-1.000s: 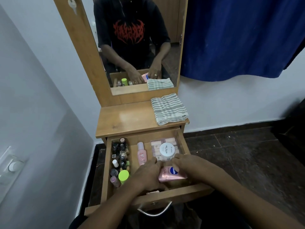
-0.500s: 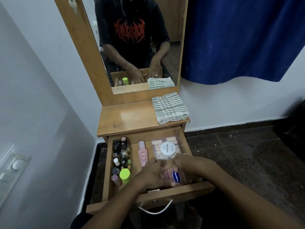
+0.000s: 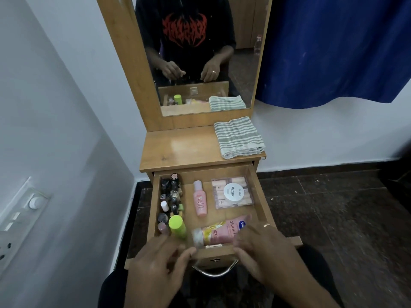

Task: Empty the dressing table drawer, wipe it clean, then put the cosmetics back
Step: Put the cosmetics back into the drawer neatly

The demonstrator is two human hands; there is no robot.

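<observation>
Left hand [image 3: 160,266] and right hand [image 3: 262,252] hover empty, fingers spread, above the open drawer [image 3: 261,196] front. Pink lotion tube [image 3: 220,232] lies inside; striped cloth [image 3: 238,136] rests folded on the worktop [image 3: 178,150].

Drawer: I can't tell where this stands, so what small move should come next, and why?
Probably push the drawer shut by its front. The cosmetics lie inside, with the pink tube along the front, the striped cloth sits folded on top, and the left hand and right hand hover empty at the front edge.
</observation>
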